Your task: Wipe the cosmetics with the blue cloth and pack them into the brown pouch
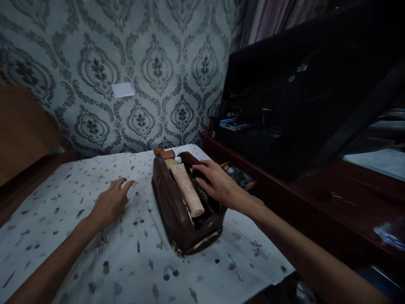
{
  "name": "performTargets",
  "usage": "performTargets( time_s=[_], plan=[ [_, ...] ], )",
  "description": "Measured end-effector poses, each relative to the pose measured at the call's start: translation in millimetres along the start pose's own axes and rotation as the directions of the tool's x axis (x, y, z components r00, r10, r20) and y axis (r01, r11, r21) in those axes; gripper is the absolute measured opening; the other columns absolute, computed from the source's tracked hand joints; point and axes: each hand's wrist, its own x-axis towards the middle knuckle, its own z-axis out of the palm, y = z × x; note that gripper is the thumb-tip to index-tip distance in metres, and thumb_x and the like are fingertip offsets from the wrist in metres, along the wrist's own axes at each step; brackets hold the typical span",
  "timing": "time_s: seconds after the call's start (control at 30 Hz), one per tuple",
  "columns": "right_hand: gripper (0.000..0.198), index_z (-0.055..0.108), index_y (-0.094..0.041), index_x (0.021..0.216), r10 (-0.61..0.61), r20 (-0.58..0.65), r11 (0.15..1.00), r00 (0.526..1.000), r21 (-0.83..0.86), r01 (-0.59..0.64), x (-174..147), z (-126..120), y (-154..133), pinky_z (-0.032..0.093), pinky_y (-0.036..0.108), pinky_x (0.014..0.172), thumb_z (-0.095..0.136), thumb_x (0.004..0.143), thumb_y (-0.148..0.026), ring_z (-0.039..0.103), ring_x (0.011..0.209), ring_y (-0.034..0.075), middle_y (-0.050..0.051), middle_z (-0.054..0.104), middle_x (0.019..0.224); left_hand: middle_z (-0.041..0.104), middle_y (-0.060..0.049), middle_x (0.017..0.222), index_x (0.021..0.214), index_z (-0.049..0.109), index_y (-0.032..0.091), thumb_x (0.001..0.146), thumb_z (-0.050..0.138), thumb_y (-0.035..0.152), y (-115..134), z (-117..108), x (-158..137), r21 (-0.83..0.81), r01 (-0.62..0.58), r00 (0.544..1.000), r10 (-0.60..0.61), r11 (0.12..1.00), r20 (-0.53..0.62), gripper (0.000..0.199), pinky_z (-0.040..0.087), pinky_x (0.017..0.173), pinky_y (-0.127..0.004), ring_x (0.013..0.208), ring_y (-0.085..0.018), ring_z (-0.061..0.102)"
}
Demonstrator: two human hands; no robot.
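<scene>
A dark brown toiletry bag stands unzipped on a white patterned cloth. Lying in its opening is a beige squeeze tube, cap toward me, with a white cap behind it. My right hand reaches over the bag's right side, fingers bent at the opening; the inside below them is dark, and I cannot make out anything held. To the left of the bag, my left hand hovers above the cloth with thumb and fingers apart, holding nothing.
Behind the bag lies a brown leather item. An open container of small items sits beyond my right hand. A large black case rises from the dark red surface at right. Patterned wallpaper closes off the back.
</scene>
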Motion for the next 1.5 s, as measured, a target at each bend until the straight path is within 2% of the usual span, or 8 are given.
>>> performTargets(
  time_s=[0.17,0.4,0.57,0.6,0.7,1.0,1.37,1.5],
  plan=[
    [0.035,0.063,-0.014,0.122,-0.003,0.004,1.0,1.0,0.01,0.003,1.2,-2.6,-3.8,0.046,0.048,0.108,0.05,0.091,-0.025,0.057,0.12,0.03,0.018,0.057,0.128,0.046,-0.016,0.153,0.148,0.043,0.014,0.101,0.026,0.04,-27.7,43.1,2.2,-0.06,0.124,0.959,-0.104,0.991,0.262,0.057,0.048,0.102,-0.048,0.141,-0.032,0.042],
    [0.041,0.057,-0.02,0.13,-0.016,-0.06,0.981,0.998,0.192,0.027,6.6,-2.4,13.7,0.049,0.048,0.103,0.055,0.092,-0.036,0.061,0.116,0.027,0.013,0.063,0.125,0.04,-0.015,0.158,0.155,0.033,0.021,0.097,0.026,0.058,-36.5,45.9,1.4,-0.171,0.128,0.946,-0.068,0.977,0.317,0.069,0.033,0.11,-0.064,0.143,-0.037,0.039],
    [0.057,0.047,-0.018,0.141,0.135,-0.013,0.909,0.991,0.399,-0.119,22.0,5.5,27.5,0.051,0.05,0.1,0.054,0.092,-0.046,0.058,0.126,0.03,0.017,0.061,0.135,0.05,-0.023,0.148,0.133,0.057,0.017,0.095,0.039,0.053,-24.4,21.5,28.2,-0.257,0.053,0.998,-0.063,0.965,-0.031,0.055,0.007,0.111,-0.078,0.14,-0.041,0.042],
    [0.058,0.046,-0.018,0.143,0.129,0.006,0.901,0.992,0.417,-0.119,24.0,6.8,28.0,0.05,0.05,0.103,0.054,0.093,-0.047,0.057,0.127,0.03,0.016,0.06,0.138,0.051,-0.022,0.147,0.126,0.06,0.017,0.094,0.043,0.053,-16.7,16.5,38.1,-0.403,0.046,0.989,-0.097,0.914,-0.109,0.051,0.005,0.114,-0.075,0.14,-0.04,0.042],
    [0.057,0.047,-0.02,0.144,0.025,0.02,0.909,0.999,0.416,-0.031,26.3,8.7,27.4,0.042,0.051,0.112,0.051,0.095,-0.048,0.053,0.133,0.028,0.013,0.055,0.146,0.055,-0.016,0.146,0.121,0.063,0.019,0.083,0.058,0.065,11.3,6.0,74.8,-0.9,0.048,0.985,-0.17,0.432,-0.029,0.06,0.013,0.121,-0.057,0.142,-0.036,0.039],
    [0.053,0.048,-0.018,0.146,-0.07,0.056,0.968,0.996,0.246,0.054,25.9,12.0,33.9,0.036,0.051,0.117,0.042,0.099,-0.043,0.05,0.137,0.027,0.015,0.053,0.148,0.075,-0.014,0.113,0.11,0.07,0.018,0.08,0.048,0.082,52.9,13.5,156.1,-0.964,0.204,0.978,-0.002,-0.173,0.207,0.074,0.053,0.093,-0.039,0.109,-0.031,0.069],
    [0.051,0.052,-0.016,0.143,-0.067,0.102,0.976,0.993,0.212,0.044,24.1,8.7,24.0,0.036,0.051,0.116,0.041,0.101,-0.043,0.049,0.137,0.028,0.017,0.054,0.145,0.07,-0.002,0.08,0.097,0.065,0.012,0.088,0.068,0.026,47.4,15.6,198.2,-0.891,0.234,0.961,-0.048,-0.39,0.274,0.017,0.055,0.067,-0.029,0.064,-0.013,0.065],
    [0.052,0.052,-0.016,0.143,-0.038,0.094,0.979,0.995,0.202,0.018,23.7,9.7,24.0,0.034,0.049,0.118,0.041,0.1,-0.043,0.047,0.139,0.028,0.016,0.052,0.147,0.073,-0.002,0.086,0.107,0.065,0.014,0.065,0.076,0.006,48.0,9.6,199.8,-0.895,0.148,0.977,-0.076,-0.422,0.197,0.044,0.054,0.069,-0.026,0.067,-0.014,0.068]
  ],
)
